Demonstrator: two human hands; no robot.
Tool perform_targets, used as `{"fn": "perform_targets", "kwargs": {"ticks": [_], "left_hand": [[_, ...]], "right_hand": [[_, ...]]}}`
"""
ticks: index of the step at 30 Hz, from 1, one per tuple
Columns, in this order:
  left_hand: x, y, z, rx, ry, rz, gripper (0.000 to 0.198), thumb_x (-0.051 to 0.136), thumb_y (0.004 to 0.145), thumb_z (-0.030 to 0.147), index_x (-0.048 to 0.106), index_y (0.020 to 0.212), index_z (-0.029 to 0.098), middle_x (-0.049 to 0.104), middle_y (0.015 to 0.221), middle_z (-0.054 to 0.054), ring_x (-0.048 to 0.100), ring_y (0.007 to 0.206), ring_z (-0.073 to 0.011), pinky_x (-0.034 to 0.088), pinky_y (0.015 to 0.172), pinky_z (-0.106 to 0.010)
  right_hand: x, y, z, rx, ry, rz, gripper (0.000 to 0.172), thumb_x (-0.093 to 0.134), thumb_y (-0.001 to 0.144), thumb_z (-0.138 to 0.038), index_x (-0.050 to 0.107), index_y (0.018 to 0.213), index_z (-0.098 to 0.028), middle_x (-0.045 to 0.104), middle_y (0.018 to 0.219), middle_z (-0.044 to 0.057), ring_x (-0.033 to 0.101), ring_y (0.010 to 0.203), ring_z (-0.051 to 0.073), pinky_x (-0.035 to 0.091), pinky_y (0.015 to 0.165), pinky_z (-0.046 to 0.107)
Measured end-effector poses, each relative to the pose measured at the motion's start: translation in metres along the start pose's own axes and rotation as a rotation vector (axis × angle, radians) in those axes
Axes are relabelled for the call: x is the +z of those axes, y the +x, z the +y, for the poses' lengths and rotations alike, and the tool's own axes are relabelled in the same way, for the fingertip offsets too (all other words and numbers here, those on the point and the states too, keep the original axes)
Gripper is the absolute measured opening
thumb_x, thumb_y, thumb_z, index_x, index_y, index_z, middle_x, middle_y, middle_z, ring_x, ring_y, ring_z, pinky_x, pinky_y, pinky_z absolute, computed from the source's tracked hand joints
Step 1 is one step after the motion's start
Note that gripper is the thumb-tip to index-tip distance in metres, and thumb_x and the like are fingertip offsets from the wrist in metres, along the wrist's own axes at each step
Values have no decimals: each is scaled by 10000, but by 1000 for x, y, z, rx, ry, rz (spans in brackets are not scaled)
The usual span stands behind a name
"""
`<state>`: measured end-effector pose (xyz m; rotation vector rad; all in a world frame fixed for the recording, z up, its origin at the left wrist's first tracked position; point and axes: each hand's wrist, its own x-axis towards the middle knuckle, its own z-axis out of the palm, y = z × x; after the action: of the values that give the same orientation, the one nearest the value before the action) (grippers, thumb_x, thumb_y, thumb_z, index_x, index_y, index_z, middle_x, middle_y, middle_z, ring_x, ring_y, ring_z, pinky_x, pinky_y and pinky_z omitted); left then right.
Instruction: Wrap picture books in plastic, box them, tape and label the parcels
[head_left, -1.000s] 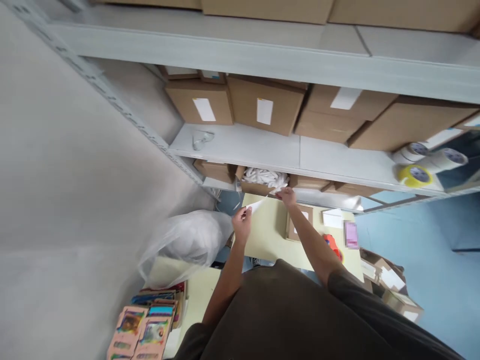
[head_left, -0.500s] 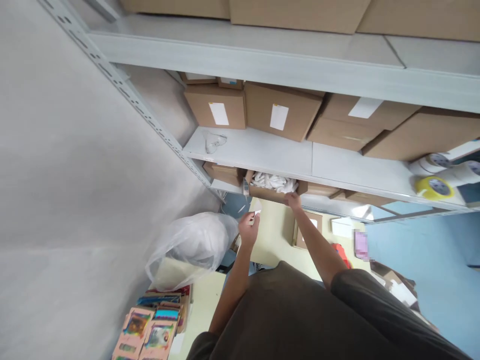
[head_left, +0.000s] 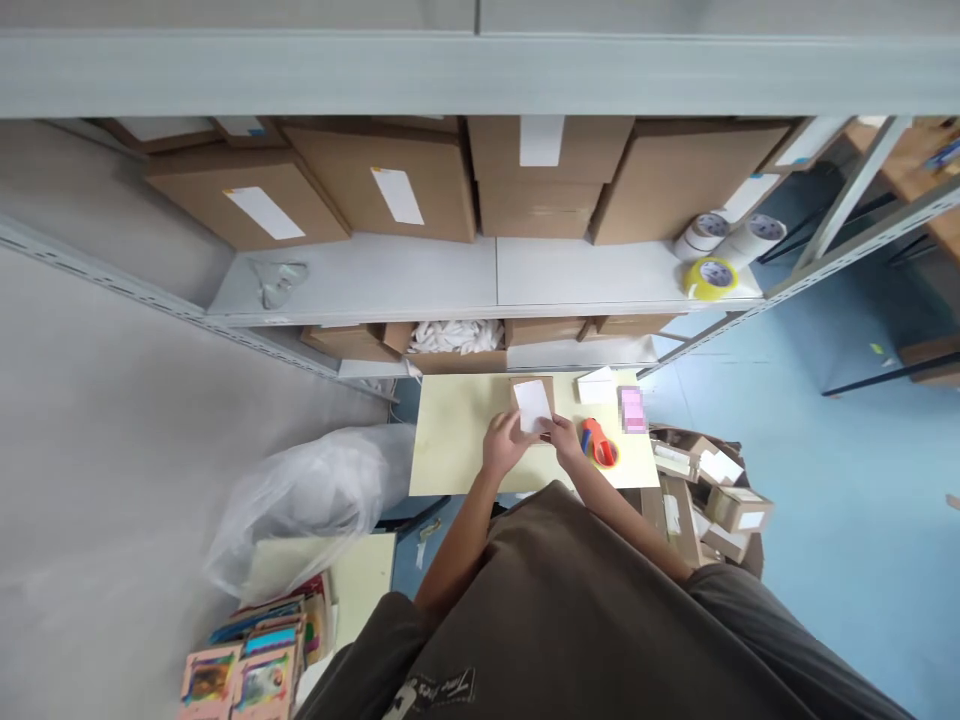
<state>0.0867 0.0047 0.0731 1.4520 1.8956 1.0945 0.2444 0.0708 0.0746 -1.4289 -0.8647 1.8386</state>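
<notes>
A small white sheet of paper (head_left: 531, 403) is between my two hands, above a flat brown cardboard box (head_left: 549, 388) on the pale yellow table (head_left: 450, 430). At the sheet's lower left, my left hand (head_left: 504, 443) has its thumb and fingers closed on the edge. My right hand (head_left: 562, 436) pinches the lower right corner. The box is partly covered by the sheet and my hands. Just right of my right hand lies a red tape dispenser (head_left: 596, 438). White papers (head_left: 596, 386) lie behind it, beside a blurred pink object (head_left: 632, 410).
Shelving (head_left: 420, 275) with cardboard boxes (head_left: 540, 205) and tape rolls (head_left: 711, 278) stands across the table's back. An open carton of white items (head_left: 457, 362) sits on its low shelf. A plastic bag (head_left: 322, 490) is at left, a bin of cartons (head_left: 739, 510) at right.
My right hand has left the open carton's edge and come to the white sheet. My left hand has moved over the flat box with the sheet. The view has turned right.
</notes>
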Motion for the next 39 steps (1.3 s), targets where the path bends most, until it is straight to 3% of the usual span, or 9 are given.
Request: {"fn": "perform_targets", "kwargs": {"ticks": [2,5,8,14,19,25,29,34,39], "left_hand": [[18,-4,-2,-237,-109,30,430,735,912,577,804,1105,198,769,1093,-126,719,988,-261,579,879,-361],[39,-8,-8,-413,-216,-88,414,675,918,564,781,838,173,763,818,-65,699,794,-215,539,754,-298],[53,-11,-8,-480,-151,-103,358,668,897,502,763,765,184,758,765,-33,681,755,-191,494,722,-267],[69,0,-3,-556,170,-143,300,653,920,425,790,766,207,786,805,-53,693,770,-191,446,706,-266],[80,19,-7,-599,313,-260,274,660,931,412,830,860,209,824,928,-81,735,855,-213,454,706,-272],[92,20,-28,-645,406,-304,279,691,909,437,829,846,203,815,912,-141,763,981,-287,502,789,-306],[87,19,-45,-513,341,-225,264,759,864,459,815,872,200,786,921,-180,732,1100,-355,538,914,-398],[86,29,-52,-49,229,-321,358,610,949,263,774,1262,214,699,1407,-189,522,1463,-360,400,1216,-518],[85,37,-72,1,97,-432,573,644,931,332,641,1488,196,540,1629,-160,278,1637,-366,196,1341,-563]], "right_hand": [[-20,5,5,53,2,-26,387,887,643,-511,740,814,-197,780,829,74,728,806,240,580,753,363],[-41,10,18,116,17,-100,373,874,647,-482,761,851,-191,783,861,82,721,798,222,572,758,352],[-53,13,31,122,-66,-94,331,803,717,-470,782,898,-193,779,878,71,700,784,206,547,725,326],[-68,31,40,-35,-568,90,276,692,772,-247,779,1029,-198,645,656,-26,613,674,192,477,681,295],[-69,39,46,-75,-737,152,396,659,831,-187,704,1224,-211,688,747,-15,674,772,208,481,729,279],[-66,43,65,-28,-902,218,309,653,910,-204,641,1218,-225,733,825,24,718,864,236,482,798,292],[-68,43,68,-37,-1001,258,314,691,951,-319,652,1248,-224,766,1005,123,720,1000,309,492,894,373],[-54,44,66,-246,-1131,81,598,568,948,-198,561,1547,-201,554,1596,181,506,1442,355,384,1179,448],[-42,35,76,-161,-1158,46,693,568,946,-194,494,1635,-177,357,1746,181,358,1580,393,332,1239,513]]}}
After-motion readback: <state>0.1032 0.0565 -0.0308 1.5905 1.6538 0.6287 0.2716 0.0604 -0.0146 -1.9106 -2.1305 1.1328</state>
